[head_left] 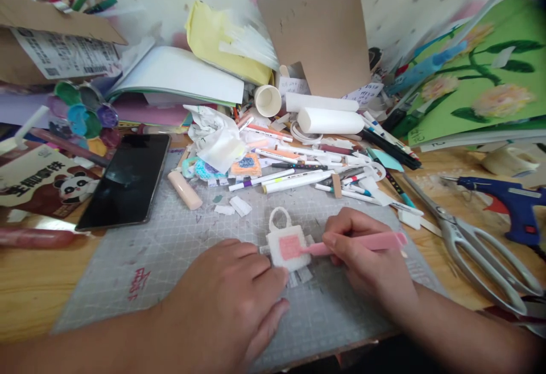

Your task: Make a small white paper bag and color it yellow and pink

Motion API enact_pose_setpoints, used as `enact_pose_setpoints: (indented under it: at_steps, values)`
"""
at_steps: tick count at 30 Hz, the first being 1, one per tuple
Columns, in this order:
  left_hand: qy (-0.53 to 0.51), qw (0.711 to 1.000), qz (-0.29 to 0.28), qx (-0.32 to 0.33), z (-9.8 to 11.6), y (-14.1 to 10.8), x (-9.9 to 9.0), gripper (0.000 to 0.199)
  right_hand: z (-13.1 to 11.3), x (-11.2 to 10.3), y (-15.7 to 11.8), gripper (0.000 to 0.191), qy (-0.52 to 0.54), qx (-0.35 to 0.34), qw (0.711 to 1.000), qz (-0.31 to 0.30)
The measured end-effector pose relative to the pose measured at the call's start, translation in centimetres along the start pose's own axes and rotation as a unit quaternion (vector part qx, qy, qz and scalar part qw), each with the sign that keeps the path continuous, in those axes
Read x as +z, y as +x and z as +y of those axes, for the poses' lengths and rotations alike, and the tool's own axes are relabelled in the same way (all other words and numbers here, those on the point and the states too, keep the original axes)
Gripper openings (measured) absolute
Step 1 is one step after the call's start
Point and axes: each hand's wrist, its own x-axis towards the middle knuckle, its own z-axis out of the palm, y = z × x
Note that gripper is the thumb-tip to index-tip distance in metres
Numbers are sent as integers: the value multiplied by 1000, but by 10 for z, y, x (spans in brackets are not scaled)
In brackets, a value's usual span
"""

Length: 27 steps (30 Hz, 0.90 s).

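Observation:
A small white bag-shaped piece (277,255) with a looped handle and a pink square (290,247) on its front lies on the grey cutting mat (170,260). At its lower left edge, my left hand (230,294) holds it down with closed fingers and thumb. A pink marker (362,243) is pinched in my right hand (367,260), its narrow tip touching the right side of the pink square. Pale strips of what looks like tape or paper show from under the bag's edges.
Several pens (294,180) and paper scraps (217,140) are heaped behind the bag. On the right lie large scissors (473,243) and a blue glue gun (507,192). A black phone (128,180) and a peach marker cap (185,189) are at left.

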Motion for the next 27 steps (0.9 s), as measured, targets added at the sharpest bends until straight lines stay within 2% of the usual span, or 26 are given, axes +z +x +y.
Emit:
enact_pose_setpoints:
  at_steps: [3,6,8,9,12,15,18,21,24,27]
  values:
    - [-6,1000,21,20,-1,-1,-3,16,-1,-3,1,20,99,-3,995,28]
    - [-66,991,115,28,-5,-2,-8,20,-9,-9,-2,21,136,-25,989,58]
    - [-117,978,174,-3,-8,-1,-11,22,-17,-14,-7,20,154,-42,985,68]
    - [-138,973,183,-28,-10,-1,-11,24,-20,-16,-11,19,154,-49,984,70]
    - [-186,965,160,-98,-16,2,-10,26,-29,-18,-21,18,138,-50,987,58]
    - [-271,947,129,-111,-19,3,-3,34,-35,-8,-24,18,185,-30,981,41]
    - [-421,892,110,-122,-20,4,2,35,-39,8,-20,19,267,-14,962,49]
    - [-514,840,110,-135,-18,6,3,28,-40,23,-16,19,297,-17,952,71]
    - [-557,811,99,-147,-14,8,0,32,-36,33,-15,20,292,-28,953,80]
    - [-578,796,98,-150,-11,8,-4,34,-33,40,-15,20,288,-44,953,81]
